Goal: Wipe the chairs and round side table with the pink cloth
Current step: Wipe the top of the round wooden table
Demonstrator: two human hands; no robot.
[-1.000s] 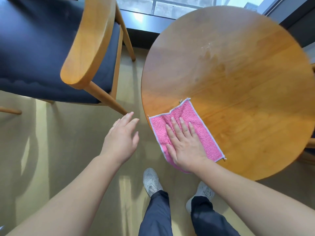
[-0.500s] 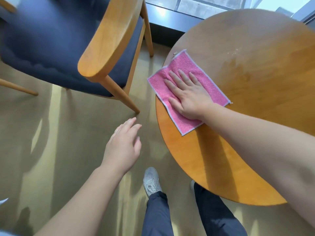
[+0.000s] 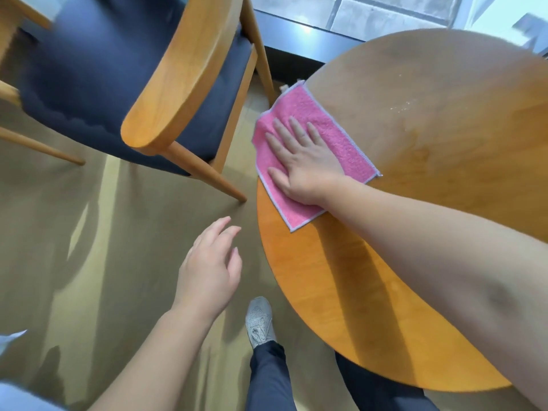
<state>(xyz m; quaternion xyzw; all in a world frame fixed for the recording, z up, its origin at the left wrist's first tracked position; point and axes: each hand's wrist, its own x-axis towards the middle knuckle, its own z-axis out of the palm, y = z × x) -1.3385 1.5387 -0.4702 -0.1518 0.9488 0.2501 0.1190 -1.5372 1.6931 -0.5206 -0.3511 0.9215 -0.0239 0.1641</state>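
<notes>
The pink cloth (image 3: 332,134) lies flat on the left edge of the round wooden side table (image 3: 430,161), one corner hanging slightly over the rim. My right hand (image 3: 299,161) presses flat on the cloth, fingers spread and pointing away from me. My left hand (image 3: 210,268) hovers over the floor left of the table, fingers loosely apart, holding nothing. A wooden chair (image 3: 178,72) with a dark blue seat (image 3: 98,69) stands to the left of the table.
A window ledge (image 3: 308,34) runs behind the chair and table. A chair leg (image 3: 207,173) reaches the floor close to the table's rim. My grey shoe (image 3: 259,321) stands on the beige floor below the table edge.
My right hand has slid the pink cloth along the table's left edge, from the near side toward the far side. My left hand has stayed over the floor.
</notes>
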